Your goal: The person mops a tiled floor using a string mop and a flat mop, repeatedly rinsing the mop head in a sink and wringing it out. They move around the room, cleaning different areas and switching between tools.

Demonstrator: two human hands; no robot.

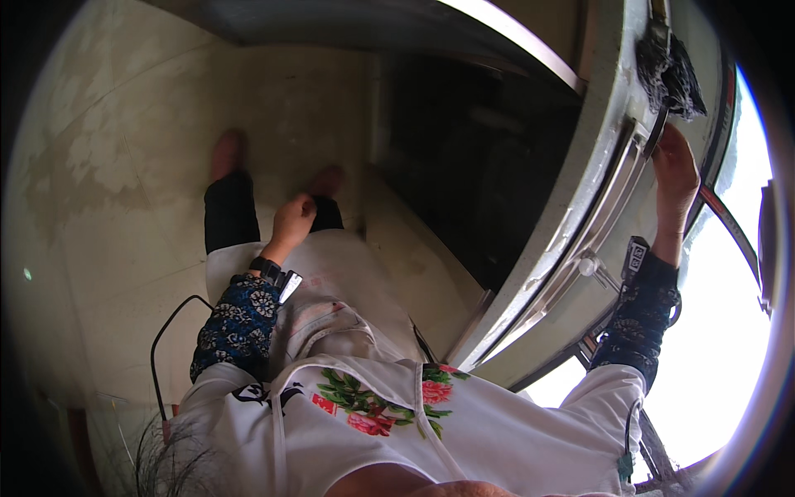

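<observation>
My left hand (294, 225) hangs low in front of my apron (385, 279), its fingers curled in and nothing seen in them. On the right, my right hand (676, 164) is raised beside a metal-framed sliding window track (596, 214). Its fingers close around a dark narrow handle-like piece (656, 133); part of the grip is hidden behind the hand. Just above sits a crumpled, shiny black bundle (669, 77), perhaps plastic film, against the frame. Whether the bundle joins the dark piece, I cannot tell.
A pale ledge (549, 248) runs along the window. Under it is a dark recess (472, 149) with a light panel (422, 242) beside it. A metal-edged surface (522, 40) juts in at the top. The tiled floor (124, 161) has stained patches. A small knob (587, 266) sticks out near the track.
</observation>
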